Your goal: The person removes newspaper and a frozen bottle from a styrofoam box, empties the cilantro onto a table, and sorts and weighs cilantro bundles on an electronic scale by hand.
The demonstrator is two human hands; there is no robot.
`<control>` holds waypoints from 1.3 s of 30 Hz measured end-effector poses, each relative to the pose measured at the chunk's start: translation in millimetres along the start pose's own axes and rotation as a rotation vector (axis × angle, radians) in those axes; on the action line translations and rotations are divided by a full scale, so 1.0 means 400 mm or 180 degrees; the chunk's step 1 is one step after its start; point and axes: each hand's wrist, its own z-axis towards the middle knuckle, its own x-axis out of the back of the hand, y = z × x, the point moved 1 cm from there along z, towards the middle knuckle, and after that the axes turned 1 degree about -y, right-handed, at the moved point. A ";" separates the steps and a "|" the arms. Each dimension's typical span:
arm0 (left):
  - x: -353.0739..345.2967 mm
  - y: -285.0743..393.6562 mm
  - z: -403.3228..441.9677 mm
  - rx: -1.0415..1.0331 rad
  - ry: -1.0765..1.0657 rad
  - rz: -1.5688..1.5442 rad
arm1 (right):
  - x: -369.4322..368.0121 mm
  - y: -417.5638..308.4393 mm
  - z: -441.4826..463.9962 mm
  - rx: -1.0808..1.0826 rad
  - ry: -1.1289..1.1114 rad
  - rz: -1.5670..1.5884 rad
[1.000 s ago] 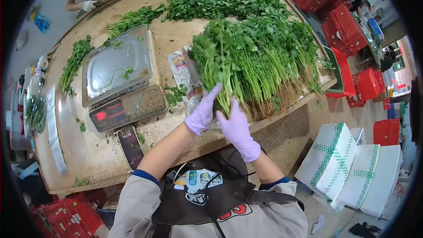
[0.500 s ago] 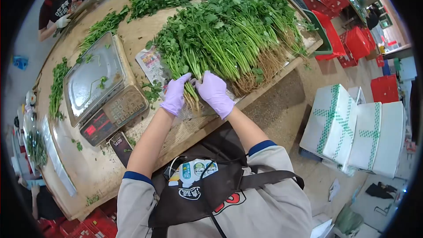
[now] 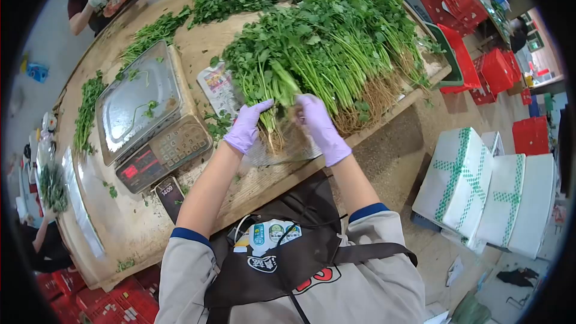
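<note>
The nearer, lilac-gloved left hand (image 3: 245,129) has its grip curled closed on slender green pale-rooted stems (image 3: 268,122) at its two o'clock, over the tan wooden tabletop (image 3: 141,228), roots toward five; the lilac-gloved right hand (image 3: 320,125) blurs, its grip unclear.

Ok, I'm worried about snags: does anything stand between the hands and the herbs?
Nothing visible does. The left hand is right at the herbs, and the right hand, though blurred, is at them too. The scale stands off to the left of both.
</note>
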 end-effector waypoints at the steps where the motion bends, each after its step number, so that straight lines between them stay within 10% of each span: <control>1: 0.008 0.015 -0.007 0.0213 -0.0127 0.0096 | 0.007 -0.016 -0.008 -0.0116 0.0172 0.0128; 3: 0.006 0.033 -0.016 0.0223 -0.0083 0.0326 | 0.004 0.019 0.015 -0.0384 -0.0220 0.0636; 9: 0.042 0.037 0.001 -0.0561 0.0376 0.2089 | -0.084 0.045 -0.005 0.0846 0.0628 -0.3657; 19: 0.071 0.083 0.012 -0.0864 0.0394 0.2167 | -0.052 0.101 0.063 0.0920 0.0424 -0.1126; 29: 0.070 0.041 0.052 -0.0136 0.0175 0.1022 | -0.063 0.096 0.046 0.1529 0.0175 -0.1969; 33: 0.023 0.092 0.026 -0.1434 0.0182 0.2872 | -0.091 0.077 0.017 0.0989 0.1166 -0.2900; 35: -0.010 0.087 0.026 -0.0762 0.0190 0.2996 | -0.137 0.075 0.012 0.2298 0.1605 -0.4118; 39: -0.074 0.185 -0.102 -0.0381 -0.0355 0.2439 | -0.142 0.073 0.051 0.1767 0.1775 -0.4395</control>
